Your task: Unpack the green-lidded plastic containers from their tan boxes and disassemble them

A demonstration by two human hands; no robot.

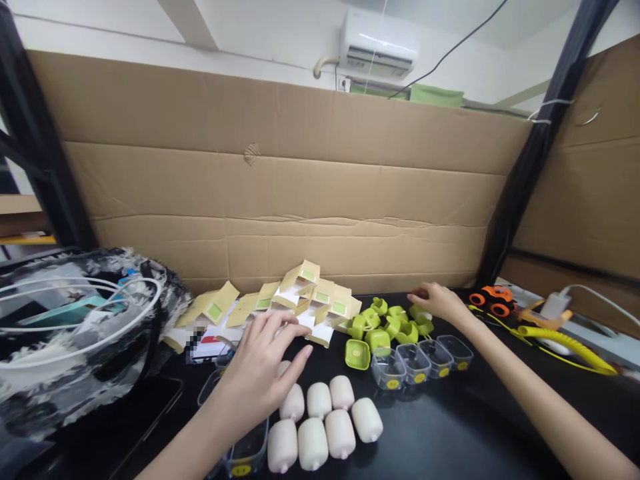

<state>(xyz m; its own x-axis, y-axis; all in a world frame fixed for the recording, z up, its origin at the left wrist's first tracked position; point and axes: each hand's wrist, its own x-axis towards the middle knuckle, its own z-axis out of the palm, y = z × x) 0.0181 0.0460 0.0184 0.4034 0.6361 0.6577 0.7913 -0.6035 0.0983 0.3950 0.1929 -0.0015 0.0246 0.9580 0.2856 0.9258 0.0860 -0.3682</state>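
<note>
My left hand (pixel 273 357) hovers palm down above the pale rounded cylinders, thumb and fingers apart, holding nothing visible. Several of these cream and pinkish cylinders (pixel 341 433), each with a small nub, lie in two rough rows below it; the hand hides part of the group. At the back right, my right hand (pixel 437 301) reaches to the edge of a heap of lime-green plastic caps (pixel 393 327). Its fingers are loosely bent and apart, close over a green piece, with no grip visible. Clear plastic cups (pixel 413 365) with yellow round stickers stand in a row before the heap.
Small folded cardboard boxes (pixel 287 293) with green labels are piled at the back. More clear cups (pixel 247 450) lie beneath my left forearm. A fluffy grey basket (pixel 85 373) stands left; an orange toy truck (pixel 493 300) and yellow coiled cable (pixel 565 347) lie right. Cardboard (pixel 320 200) walls the back.
</note>
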